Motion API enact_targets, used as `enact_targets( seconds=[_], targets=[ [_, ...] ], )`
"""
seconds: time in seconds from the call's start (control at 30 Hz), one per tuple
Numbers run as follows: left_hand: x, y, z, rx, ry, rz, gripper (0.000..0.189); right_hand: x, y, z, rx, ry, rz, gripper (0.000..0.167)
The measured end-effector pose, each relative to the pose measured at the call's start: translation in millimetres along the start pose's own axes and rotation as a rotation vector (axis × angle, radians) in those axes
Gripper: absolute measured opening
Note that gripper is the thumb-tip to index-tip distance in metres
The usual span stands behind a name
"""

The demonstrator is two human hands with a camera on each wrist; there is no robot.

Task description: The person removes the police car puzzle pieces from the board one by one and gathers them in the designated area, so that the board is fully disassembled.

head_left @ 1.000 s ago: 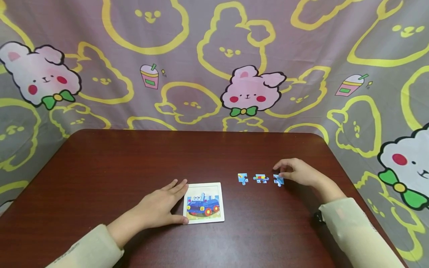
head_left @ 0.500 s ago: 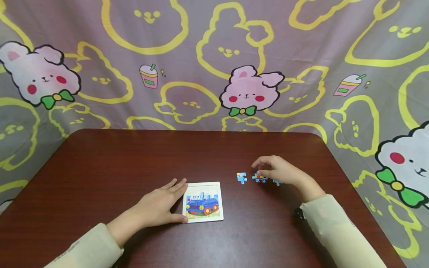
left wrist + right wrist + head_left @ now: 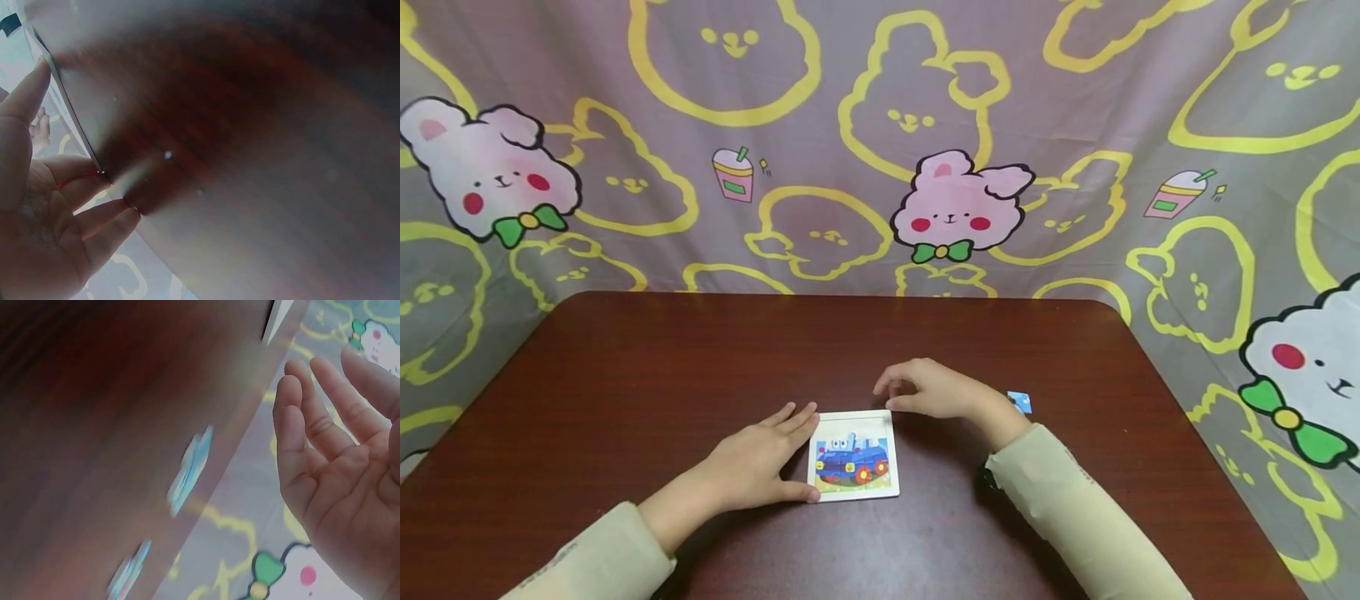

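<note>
A white-framed jigsaw puzzle (image 3: 853,467) with a blue cartoon truck lies on the table; its top strip is bare and pale. My left hand (image 3: 752,462) rests at the frame's left edge, thumb at the lower corner and straight fingers at the upper one. Just off the frame's upper right corner hovers my right hand (image 3: 936,390), fingers loosely bent. In the right wrist view its palm (image 3: 350,469) holds nothing. One blue jigsaw piece (image 3: 1021,402) shows past the right forearm. The right wrist view shows two blurred jigsaw pieces, a nearer one (image 3: 190,472) and a lower one (image 3: 130,572).
A dark reddish-brown table (image 3: 700,358) with rounded far corners carries everything. Behind it and to both sides hangs a patterned curtain (image 3: 820,125) with rabbits and drink cups. The right forearm's sleeve (image 3: 1060,500) crosses the table's right part.
My right hand has moved left from the rightmost jigsaw piece, past the others, to the frame's corner. The arm now covers pieces seen before. My left hand has stayed at the frame.
</note>
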State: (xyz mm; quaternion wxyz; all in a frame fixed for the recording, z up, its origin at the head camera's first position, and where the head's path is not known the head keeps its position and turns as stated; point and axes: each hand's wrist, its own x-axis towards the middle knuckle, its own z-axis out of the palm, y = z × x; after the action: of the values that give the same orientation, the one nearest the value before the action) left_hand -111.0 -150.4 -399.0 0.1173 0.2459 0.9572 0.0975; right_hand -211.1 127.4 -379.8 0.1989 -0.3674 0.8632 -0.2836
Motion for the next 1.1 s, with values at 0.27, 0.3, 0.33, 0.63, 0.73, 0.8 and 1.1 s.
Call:
enact_targets(
  seconds=[0.27,0.3,0.33,0.63,0.73,0.8,1.1],
  targets=[
    [0.0,-1.3,2.1,-0.006,0.010,0.011,0.102,24.4,-20,18,0.008,-0.099,-0.075,0.020],
    [-0.2,-1.5,2.3,-0.007,0.011,0.012,0.102,26.4,-22,20,0.009,-0.109,-0.076,0.020],
    [-0.3,-1.9,2.4,-0.006,0.014,0.014,0.102,28.1,-25,22,0.009,-0.121,-0.075,0.020],
    [-0.8,-2.4,2.3,-0.003,0.024,0.023,0.100,36.8,-38,34,0.008,-0.192,-0.093,0.016],
    [-0.6,-2.3,2.6,0.000,0.027,0.027,0.100,38.6,-39,36,-0.018,-0.199,-0.103,0.014],
    [-0.3,-2.4,2.7,0.001,0.026,0.027,0.101,39.3,-40,37,-0.035,-0.208,-0.098,0.013],
    [-0.3,-2.1,3.1,0.005,0.026,0.020,0.101,42.2,-40,40,0.000,-0.250,-0.050,0.014]
  ],
)
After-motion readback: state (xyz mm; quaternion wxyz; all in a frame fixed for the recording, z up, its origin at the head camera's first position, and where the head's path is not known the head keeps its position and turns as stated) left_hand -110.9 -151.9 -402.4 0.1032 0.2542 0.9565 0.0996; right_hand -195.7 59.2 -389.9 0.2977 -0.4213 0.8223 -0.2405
